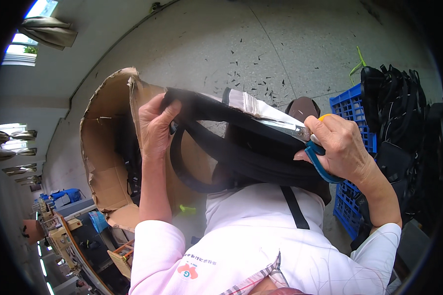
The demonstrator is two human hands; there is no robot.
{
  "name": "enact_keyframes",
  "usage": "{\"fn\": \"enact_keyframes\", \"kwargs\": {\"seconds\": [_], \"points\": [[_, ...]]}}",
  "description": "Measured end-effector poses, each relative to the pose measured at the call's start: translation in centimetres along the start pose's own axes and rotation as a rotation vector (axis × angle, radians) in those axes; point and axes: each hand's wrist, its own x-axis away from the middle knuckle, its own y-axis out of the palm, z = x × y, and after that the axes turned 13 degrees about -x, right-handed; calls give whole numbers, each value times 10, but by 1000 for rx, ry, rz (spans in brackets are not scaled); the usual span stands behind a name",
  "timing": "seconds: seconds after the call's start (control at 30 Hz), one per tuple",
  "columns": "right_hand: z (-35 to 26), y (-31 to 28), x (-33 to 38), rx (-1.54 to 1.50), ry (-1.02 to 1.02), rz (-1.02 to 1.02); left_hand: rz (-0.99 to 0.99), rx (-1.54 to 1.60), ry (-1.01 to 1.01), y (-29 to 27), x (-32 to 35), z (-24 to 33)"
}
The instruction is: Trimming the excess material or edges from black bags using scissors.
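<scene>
**Scissor blades close to fabric and strap: risk of a wrong cut**

The person holds a black fabric backpack with padded straps in the air over the lap, above the grey concrete floor; nothing carries it but the hands. The left hand has its fingers closed on the bag's upper left corner. The right hand has its fingers wrapped through the loops of a pair of blue-handled scissors with steel blades, the blades lying along the bag's top edge beside a white lining strip. Whether the blades are parted cannot be told.

Judged risks:
- The blades rest flat against the cloth; a small tilt could nick the seam or lining.
- A curved black strap hangs slack beneath and could swing into the blades.
- The unsupported bag may sag or twist if the left grip slackens, dragging the edge off line.

A torn brown cardboard box stands behind the left hand; a blue plastic crate with more black bags sits at right.
</scene>
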Motion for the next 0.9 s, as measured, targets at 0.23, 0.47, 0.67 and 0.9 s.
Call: {"fn": "enact_keyframes", "kwargs": {"seconds": [0.23,0.47,0.67,0.9], "points": [[-6,1,-17,90,-44,54,-11,3,-17,2,3,2],[-2,8,-14,90,-52,67,-13,13,-9,2,2,1],[1,10,-11,107,-21,52,-30,15,-11,-1,2,1],[-8,5,-28,111,-45,79,-56,-17,0,3,3,8]]}}
